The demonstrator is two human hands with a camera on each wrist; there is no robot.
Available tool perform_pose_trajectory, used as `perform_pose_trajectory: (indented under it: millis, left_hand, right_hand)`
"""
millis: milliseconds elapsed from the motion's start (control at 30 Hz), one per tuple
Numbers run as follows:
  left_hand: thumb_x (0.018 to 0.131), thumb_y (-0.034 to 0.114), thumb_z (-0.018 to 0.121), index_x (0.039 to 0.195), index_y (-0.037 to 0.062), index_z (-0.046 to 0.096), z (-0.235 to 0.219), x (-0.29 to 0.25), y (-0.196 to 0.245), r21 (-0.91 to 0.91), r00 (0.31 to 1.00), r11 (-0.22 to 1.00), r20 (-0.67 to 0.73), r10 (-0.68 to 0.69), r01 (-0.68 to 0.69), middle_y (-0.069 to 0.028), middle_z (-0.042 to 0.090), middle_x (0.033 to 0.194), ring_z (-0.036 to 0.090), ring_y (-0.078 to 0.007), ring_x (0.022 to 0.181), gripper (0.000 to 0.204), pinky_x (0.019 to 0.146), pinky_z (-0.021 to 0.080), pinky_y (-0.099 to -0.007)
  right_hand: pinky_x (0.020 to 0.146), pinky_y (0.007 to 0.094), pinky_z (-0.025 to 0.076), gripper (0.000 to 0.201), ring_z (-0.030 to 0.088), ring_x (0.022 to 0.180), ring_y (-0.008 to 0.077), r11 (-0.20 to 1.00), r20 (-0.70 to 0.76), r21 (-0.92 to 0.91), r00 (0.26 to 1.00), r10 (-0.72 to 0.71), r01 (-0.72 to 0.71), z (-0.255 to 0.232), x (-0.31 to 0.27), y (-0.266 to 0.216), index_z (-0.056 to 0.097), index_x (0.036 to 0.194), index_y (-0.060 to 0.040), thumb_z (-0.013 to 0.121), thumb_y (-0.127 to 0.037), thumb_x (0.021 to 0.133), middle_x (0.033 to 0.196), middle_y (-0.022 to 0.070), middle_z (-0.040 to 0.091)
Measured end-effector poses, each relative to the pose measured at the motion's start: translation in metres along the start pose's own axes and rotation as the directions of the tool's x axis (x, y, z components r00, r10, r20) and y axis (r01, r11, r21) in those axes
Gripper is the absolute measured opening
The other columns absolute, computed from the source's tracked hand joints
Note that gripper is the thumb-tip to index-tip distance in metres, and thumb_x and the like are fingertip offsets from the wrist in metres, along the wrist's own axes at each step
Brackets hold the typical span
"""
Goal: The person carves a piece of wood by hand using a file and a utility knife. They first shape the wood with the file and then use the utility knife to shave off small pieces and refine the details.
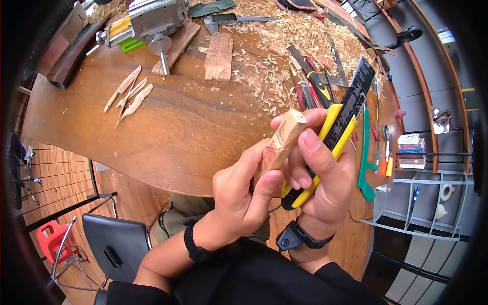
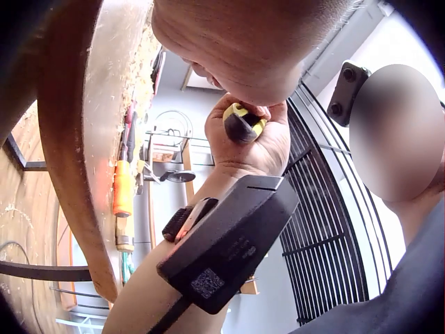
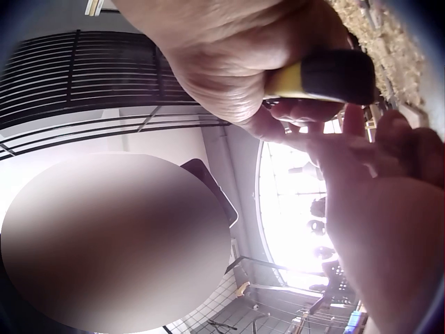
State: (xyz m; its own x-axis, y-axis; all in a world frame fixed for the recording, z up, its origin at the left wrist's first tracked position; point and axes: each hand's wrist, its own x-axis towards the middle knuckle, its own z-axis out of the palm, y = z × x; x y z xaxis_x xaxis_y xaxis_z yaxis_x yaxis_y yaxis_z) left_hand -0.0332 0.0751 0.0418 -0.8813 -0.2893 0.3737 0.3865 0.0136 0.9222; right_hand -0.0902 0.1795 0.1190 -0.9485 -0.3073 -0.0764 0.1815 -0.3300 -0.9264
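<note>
In the head view a small wooden piece (image 1: 283,139) with reddish marks stands tilted between both hands. The left hand (image 1: 236,195) pinches its lower part between thumb and fingers. The right hand (image 1: 328,175) curls round a yellow and black utility knife (image 1: 336,133), its wide dark blade pointing up and away; the right thumb and index finger are at the top of the wood. In the left wrist view the knife's black end (image 2: 242,129) shows in the right hand (image 2: 268,149). The right wrist view shows the knife handle (image 3: 334,76) under the right hand (image 3: 236,62); the wood is hidden there.
Wood slivers (image 1: 133,104) lie on the brown table (image 1: 168,137) at left. A metal vise (image 1: 157,20), a flat wooden block (image 1: 219,57) and a caliper (image 1: 244,19) are at the back. Shavings (image 1: 305,35), hand tools and a green tool (image 1: 365,168) lie right.
</note>
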Motion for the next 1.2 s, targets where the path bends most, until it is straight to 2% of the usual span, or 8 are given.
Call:
perform_pose_trajectory:
  millis: [167,467,533,700,767,833,1033,1200]
  left_hand:
    - [0.112,0.049,0.032,0.135,-0.0114,0.056,-0.001,-0.009,0.007,-0.085,0.99,0.987,0.022,-0.138,0.139,-0.0124,0.072,0.102,0.057,-0.0057,0.067,0.069,0.058,0.042,-0.0204]
    - [0.112,0.049,0.024,0.135,-0.0157,0.054,-0.001,-0.018,-0.004,-0.09,0.974,0.986,0.193,-0.123,0.142,-0.0248,0.064,0.131,0.068,-0.0266,0.111,0.075,0.094,0.053,-0.0344]
    - [0.112,0.036,0.036,0.113,-0.0117,0.061,0.004,-0.017,-0.007,-0.112,0.995,0.993,0.093,-0.023,0.034,-0.0095,0.069,0.079,0.067,-0.0159,0.069,0.054,0.06,0.051,-0.0281]
    - [0.105,0.016,0.058,0.131,-0.011,0.058,-0.001,-0.031,-0.01,-0.035,0.995,0.995,-0.019,-0.097,0.096,-0.0121,0.07,0.094,0.068,-0.0159,0.076,0.038,0.069,0.056,-0.0299]
    - [0.097,0.005,0.067,0.13,-0.0086,0.061,-0.005,-0.023,-0.011,0.364,1.0,0.932,0.015,-0.004,-0.001,-0.0162,0.073,0.096,0.073,-0.0205,0.079,0.036,0.073,0.057,-0.0314]
    - [0.093,0.002,0.073,0.127,-0.0068,0.064,-0.012,-0.019,-0.004,0.534,0.992,0.844,0.077,-0.098,0.042,-0.0194,0.074,0.098,0.076,-0.0257,0.082,0.036,0.072,0.058,-0.0325]
    - [0.09,0.003,0.077,0.121,-0.0046,0.069,-0.034,-0.014,-0.016,0.743,0.986,0.667,0.145,-0.076,-0.058,-0.0173,0.073,0.091,0.071,-0.0272,0.068,0.033,0.061,0.055,-0.0332]
    - [0.083,0.003,0.084,0.117,-0.0075,0.07,-0.044,-0.012,-0.018,0.774,0.968,0.602,0.25,-0.006,-0.196,-0.0158,0.072,0.079,0.065,-0.0237,0.057,0.038,0.054,0.05,-0.0329]
  right_hand:
    - [0.065,0.0194,0.05,0.02,0.064,0.075,0.0052,0.999,-0.03,-0.035,0.999,-0.012,0.011,0.013,-0.008,0.005,0.064,0.11,-0.0014,0.075,-0.009,0.095,0.095,0.0034,0.07]
    - [0.052,0.0188,0.037,0.024,0.051,0.061,0.0026,0.998,-0.032,-0.054,0.999,-0.014,0.012,0.003,-0.016,0.01,0.058,0.109,0.0001,0.074,-0.005,0.092,0.107,0.0138,0.07]
    - [0.052,0.0187,0.037,0.024,0.052,0.061,0.0024,0.998,-0.039,-0.058,0.999,-0.005,0.002,0.0,-0.017,0.011,0.059,0.109,-0.0002,0.074,-0.005,0.092,0.105,0.0127,0.07]
    - [0.069,0.0226,0.051,0.021,0.065,0.074,0.0054,0.994,-0.089,-0.072,0.993,0.073,-0.079,-0.015,-0.014,0.01,0.063,0.113,-0.0009,0.073,-0.007,0.096,0.095,0.0044,0.07]
    - [0.067,0.0308,0.053,0.022,0.069,0.079,0.015,0.874,0.016,-0.41,0.961,-0.277,0.259,-0.041,0.0,0.049,0.064,0.112,-0.0005,0.072,-0.015,0.098,0.096,0.005,0.071]
    - [0.078,0.0337,0.053,0.03,0.066,0.089,0.014,0.83,-0.105,-0.553,0.994,0.007,-0.064,-0.047,-0.007,0.04,0.063,0.119,0.0008,0.07,-0.021,0.1,0.099,0.0037,0.07]
    - [0.062,0.0481,0.052,0.04,0.068,0.07,0.0425,0.562,-0.076,-0.824,0.997,0.007,-0.067,-0.065,-0.026,0.053,0.059,0.1,-0.0003,0.067,-0.039,0.1,0.072,0.0194,0.066]
    - [0.06,0.0463,0.05,0.041,0.068,0.069,0.0422,0.51,-0.063,-0.852,0.991,0.12,-0.116,-0.061,-0.034,0.051,0.059,0.103,0.0025,0.068,-0.038,0.1,0.074,0.0208,0.065]
